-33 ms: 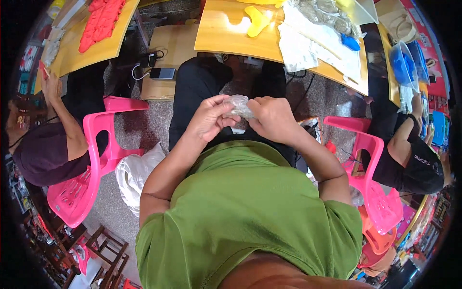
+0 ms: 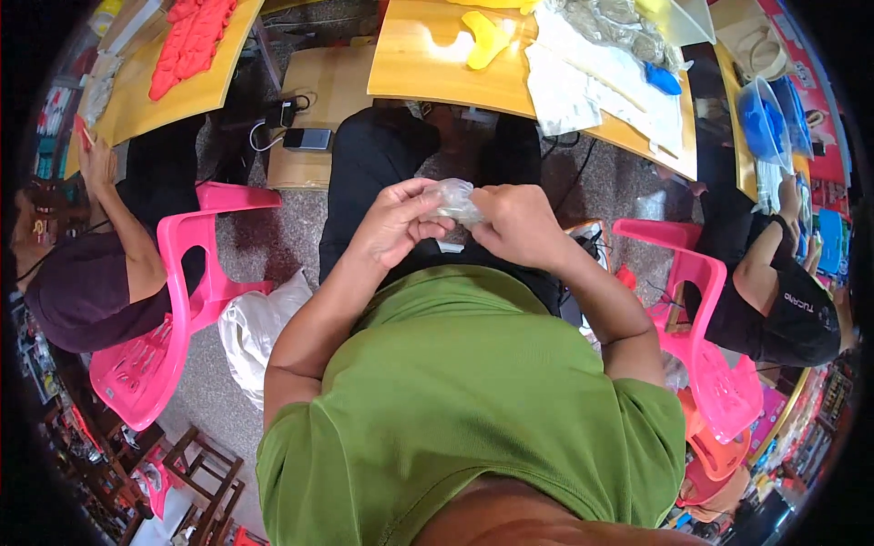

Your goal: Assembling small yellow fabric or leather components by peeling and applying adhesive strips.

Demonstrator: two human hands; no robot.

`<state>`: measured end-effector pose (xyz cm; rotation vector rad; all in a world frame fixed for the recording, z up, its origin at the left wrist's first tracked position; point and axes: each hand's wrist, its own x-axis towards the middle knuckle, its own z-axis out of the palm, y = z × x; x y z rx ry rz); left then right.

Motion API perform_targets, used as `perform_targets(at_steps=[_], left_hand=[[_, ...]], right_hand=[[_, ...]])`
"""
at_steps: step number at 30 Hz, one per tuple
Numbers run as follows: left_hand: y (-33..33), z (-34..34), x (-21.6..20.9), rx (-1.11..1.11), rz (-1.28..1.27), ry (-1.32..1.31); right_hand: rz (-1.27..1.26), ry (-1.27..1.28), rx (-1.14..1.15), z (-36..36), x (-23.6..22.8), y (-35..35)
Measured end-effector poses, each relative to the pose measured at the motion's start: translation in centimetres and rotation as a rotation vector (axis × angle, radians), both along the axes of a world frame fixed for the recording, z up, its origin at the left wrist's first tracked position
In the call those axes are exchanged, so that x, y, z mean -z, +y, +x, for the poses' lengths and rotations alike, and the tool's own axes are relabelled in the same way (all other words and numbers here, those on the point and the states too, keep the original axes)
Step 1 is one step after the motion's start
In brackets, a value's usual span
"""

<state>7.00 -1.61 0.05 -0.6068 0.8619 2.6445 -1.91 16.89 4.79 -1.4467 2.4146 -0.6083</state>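
Observation:
Above my lap, both hands hold a small crumpled clear plastic bag. My left hand pinches its left end between thumb and fingers, with the palm turned partly up. At the other end, my right hand is closed over the plastic, its back toward me, so its fingertips are hidden. Whether anything is inside the bag I cannot make out. A small white piece shows just below the bag, near my lap.
Ahead stands a wooden table with a yellow piece, white sheets, a blue item and plastic bags. A phone lies on cardboard. Co-workers sit either side on pink chairs; a white sack is at left.

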Motion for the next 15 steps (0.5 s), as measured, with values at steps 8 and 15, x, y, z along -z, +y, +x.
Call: perform_targets(at_steps=[8,15], left_hand=[[0.9,0.1,-2.5,0.199,-0.773,0.474],[-0.4,-0.2,-1.8,0.423,-1.033,0.315]], right_hand=[[-0.526,-0.648,-0.063,0.0,3.3,0.2],[-0.096,-1.006,0.054,0.6,2.6,0.5]])
